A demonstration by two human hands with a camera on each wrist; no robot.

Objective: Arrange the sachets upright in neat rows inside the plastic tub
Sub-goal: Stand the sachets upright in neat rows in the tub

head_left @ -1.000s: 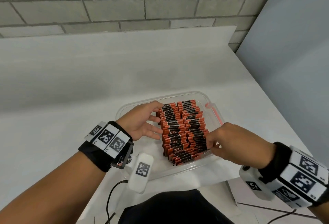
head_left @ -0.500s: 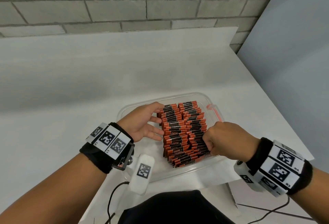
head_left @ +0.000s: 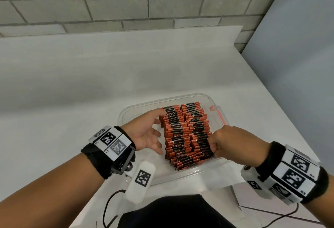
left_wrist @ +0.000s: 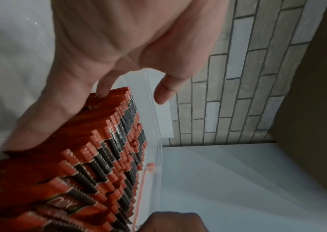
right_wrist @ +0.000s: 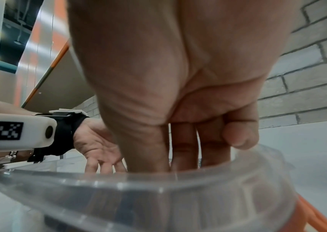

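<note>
While the left hand [head_left: 144, 133] lies flat against the left side of the sachets [head_left: 186, 133], its fingers straight and spread along the orange edges, the right hand [head_left: 229, 142] is curled at the right side of the same block. The sachets stand upright in two packed rows inside the plastic tub [head_left: 182, 174] — orange and black tops showing, the rows running from the tub's near wall towards its far wall. In the left wrist view the fingers [left_wrist: 45, 120] press on the side of the stack while the thumb [left_wrist: 164, 89] stands free above the tub's clear rim. The right hand's fingers [right_wrist: 182, 141] reach down behind the tub's near wall, bent over the sachets there; whether they pinch any one sachet cannot be told. The tub sits on a white table [head_left: 90, 86], with an orange clip [head_left: 217, 113] on its right rim. A brick wall [head_left: 144, 1] rises beyond the tub.
</note>
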